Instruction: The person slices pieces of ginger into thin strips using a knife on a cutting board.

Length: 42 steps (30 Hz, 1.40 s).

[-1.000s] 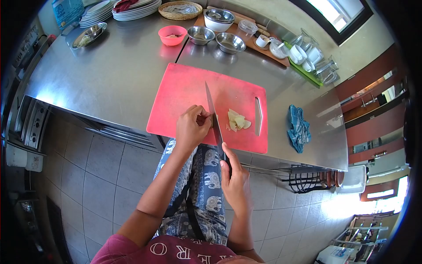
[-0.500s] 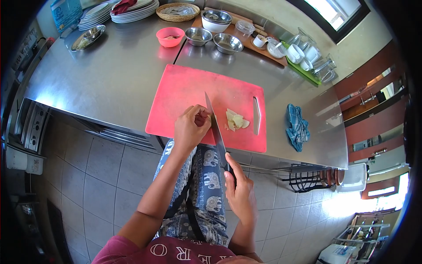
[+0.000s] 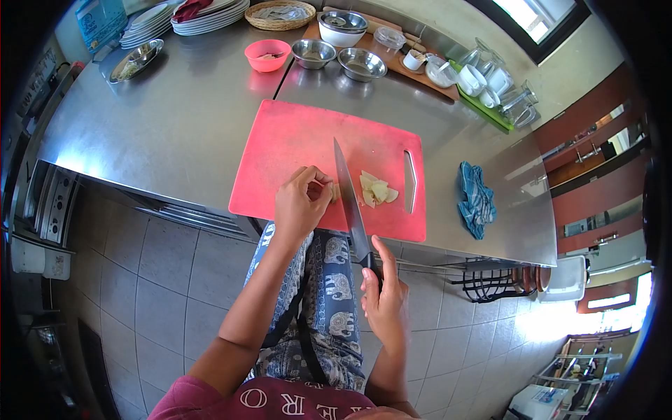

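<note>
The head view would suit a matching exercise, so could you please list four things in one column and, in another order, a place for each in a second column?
Things
1. knife
2. blue cloth
3. pale slices
4. pink bowl

Places
A. in a small heap on the cutting board
B. left of the steel bowls
C. held in the right hand
D. crumpled on the steel counter, right of the board

Pairs: 1-C, 2-D, 3-A, 4-B.

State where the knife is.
In the head view, the right hand holds the knife, its blade over the board, between the left hand and the pale slices.
</note>
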Tool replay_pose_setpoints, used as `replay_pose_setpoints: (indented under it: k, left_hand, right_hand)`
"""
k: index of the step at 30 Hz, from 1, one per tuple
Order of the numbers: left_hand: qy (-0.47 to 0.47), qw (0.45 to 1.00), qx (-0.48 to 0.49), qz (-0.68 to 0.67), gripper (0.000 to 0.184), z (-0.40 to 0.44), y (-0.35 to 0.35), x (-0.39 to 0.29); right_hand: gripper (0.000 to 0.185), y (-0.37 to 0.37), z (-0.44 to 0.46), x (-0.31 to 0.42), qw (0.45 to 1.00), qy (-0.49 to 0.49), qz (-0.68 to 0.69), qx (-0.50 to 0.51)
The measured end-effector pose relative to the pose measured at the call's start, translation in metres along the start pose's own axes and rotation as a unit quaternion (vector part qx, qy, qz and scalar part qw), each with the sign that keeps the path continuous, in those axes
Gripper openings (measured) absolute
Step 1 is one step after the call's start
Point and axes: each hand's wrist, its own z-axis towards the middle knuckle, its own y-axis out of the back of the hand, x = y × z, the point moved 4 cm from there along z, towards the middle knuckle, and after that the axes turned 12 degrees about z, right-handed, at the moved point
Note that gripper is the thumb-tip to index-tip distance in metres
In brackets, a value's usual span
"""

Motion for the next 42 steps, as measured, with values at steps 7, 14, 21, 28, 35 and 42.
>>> replay_pose_setpoints:
  k: [7,14,21,28,35,42]
  left_hand:
    - [-0.006,1.0,-0.008,-0.022,0.006,0.001,-0.003,0.005]
    - [0.001,0.999,-0.017,-0.035,0.008,0.0,-0.001,0.003]
    - [0.017,0.999,-0.005,-0.04,0.01,0.0,-0.004,0.006]
    - [0.016,1.0,-0.005,-0.026,0.009,0.001,-0.001,0.0]
    - [0.022,0.999,0.008,-0.029,0.009,0.003,-0.002,0.001]
    - [0.023,0.999,0.015,-0.026,0.009,0.004,-0.002,0.0]
  right_hand:
    - [0.039,-0.002,0.003,0.016,1.0,-0.009,0.005,0.027]
    - [0.038,-0.006,0.004,0.019,0.999,0.011,-0.013,0.033]
    - [0.037,-0.008,0.002,0.02,0.999,0.019,-0.027,0.034]
    - [0.037,-0.01,0.003,0.031,0.995,0.083,-0.06,0.015]
    - [0.032,-0.003,0.011,0.03,0.998,0.034,-0.022,0.038]
    - [0.032,0.0,0.017,0.019,0.999,0.033,-0.001,0.032]
